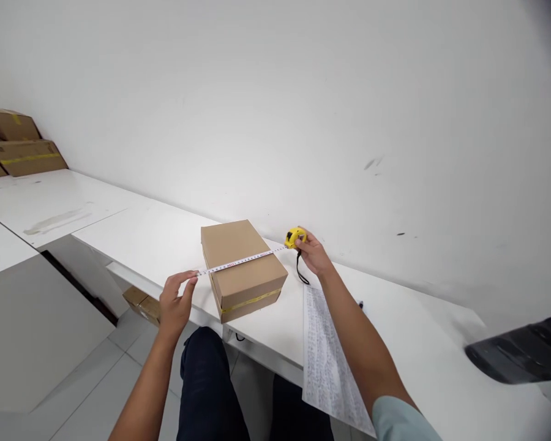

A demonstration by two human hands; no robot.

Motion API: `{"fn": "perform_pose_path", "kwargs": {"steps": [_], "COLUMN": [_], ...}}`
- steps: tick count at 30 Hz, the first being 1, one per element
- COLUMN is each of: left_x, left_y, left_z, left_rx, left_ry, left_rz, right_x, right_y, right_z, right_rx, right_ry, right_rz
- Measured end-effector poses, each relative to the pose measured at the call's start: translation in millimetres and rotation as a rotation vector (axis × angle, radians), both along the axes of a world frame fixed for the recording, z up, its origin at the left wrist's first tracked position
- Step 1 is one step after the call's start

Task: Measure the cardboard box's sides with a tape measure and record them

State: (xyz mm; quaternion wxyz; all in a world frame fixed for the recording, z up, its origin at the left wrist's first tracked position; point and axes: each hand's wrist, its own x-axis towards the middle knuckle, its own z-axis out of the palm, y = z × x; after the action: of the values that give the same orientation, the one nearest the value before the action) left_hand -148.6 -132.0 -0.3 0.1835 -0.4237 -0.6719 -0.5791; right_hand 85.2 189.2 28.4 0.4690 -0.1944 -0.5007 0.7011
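A closed cardboard box [234,242] with a yellow tape band round its side sits on the white table. Across its top runs the white blade of a tape measure, from left to right. My left hand [177,300] pinches the blade's free end just beyond the box's left edge. Past the right edge, my right hand [313,252] grips the yellow case of the tape measure [294,236], held above the table near the wall. A black wrist strap [299,269] hangs from the case.
A sheet of handwritten paper [321,349] lies under my right forearm, overhanging the table's front edge. A black object [518,352] is at the far right. Taped cartons [27,156] are stacked at the far left; more cardboard [142,304] shows below the table [151,233]. The wall borders the back.
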Motion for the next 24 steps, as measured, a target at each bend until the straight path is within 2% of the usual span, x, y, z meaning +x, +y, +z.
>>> {"fn": "perform_pose_path", "kwargs": {"steps": [3,7,10,13,16,18,20,22,24], "left_x": [4,12,11,10,22,42,73,110,148], "left_y": [11,21,18,7,-2,-5,-6,-5,0], "left_z": [-6.2,-5.2,-0.8,3.9,10.8,19.2,31.0,43.5,52.0], "left_rx": [-0.059,-0.157,-0.234,-0.405,-0.498,-0.437,-0.306,-0.162,-0.073], "left_ry": [0.048,0.121,0.217,0.295,0.378,0.452,0.543,0.648,0.718], "left_rz": [-0.080,-0.153,-0.213,-0.325,-0.294,-0.243,-0.232,-0.280,-0.382], "right_x": [-13,-22,-20,-11,13,41,73,104,130], "right_y": [-6,-16,-16,-23,-50,-81,-118,-156,-189], "right_z": [-18.5,-23.8,-15.6,2.4,24.6,36.4,42.8,41.8,32.0], "right_rx": [-0.001,0.088,0.117,0.145,0.243,0.314,0.348,0.345,0.258], "right_ry": [-0.042,-0.077,-0.111,-0.109,-0.077,-0.066,-0.091,-0.147,-0.166], "right_rz": [0.060,0.092,0.066,-0.032,-0.162,-0.207,-0.217,-0.202,-0.130]}}
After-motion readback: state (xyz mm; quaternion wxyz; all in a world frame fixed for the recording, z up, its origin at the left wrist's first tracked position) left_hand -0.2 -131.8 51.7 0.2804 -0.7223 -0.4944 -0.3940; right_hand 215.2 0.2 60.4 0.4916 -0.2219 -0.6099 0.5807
